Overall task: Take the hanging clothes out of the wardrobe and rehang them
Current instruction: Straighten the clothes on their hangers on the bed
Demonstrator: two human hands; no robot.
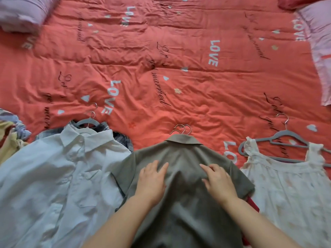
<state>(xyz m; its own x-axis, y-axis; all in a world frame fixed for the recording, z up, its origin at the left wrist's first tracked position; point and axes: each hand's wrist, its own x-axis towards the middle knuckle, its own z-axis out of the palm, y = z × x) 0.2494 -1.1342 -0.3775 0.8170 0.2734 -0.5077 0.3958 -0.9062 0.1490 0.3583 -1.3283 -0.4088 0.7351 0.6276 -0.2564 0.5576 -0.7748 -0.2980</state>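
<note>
A grey-green collared shirt (184, 208) lies flat on the bed at the bottom centre, with metal hanger hooks (181, 129) poking out above its collar. My left hand (152, 178) rests flat on the shirt's left shoulder area, fingers straight. Opposite it, my right hand (217, 179) presses the right shoulder area, fingers spread. To the left lies a white button shirt (59, 176) on a white hanger, over a dark plaid garment (121, 138). On the right, a white sleeveless floral top (290, 190) lies half over a grey hanger (284, 136).
A red quilt (179, 59) printed with "LOVE" covers the bed. A lilac pillow (21, 13) sits at the top left, and pink bedding (320, 42) lies at the top right. A yellow and blue garment heap (10, 133) sits at the left edge. Something red (252, 204) peeks from under the grey-green shirt.
</note>
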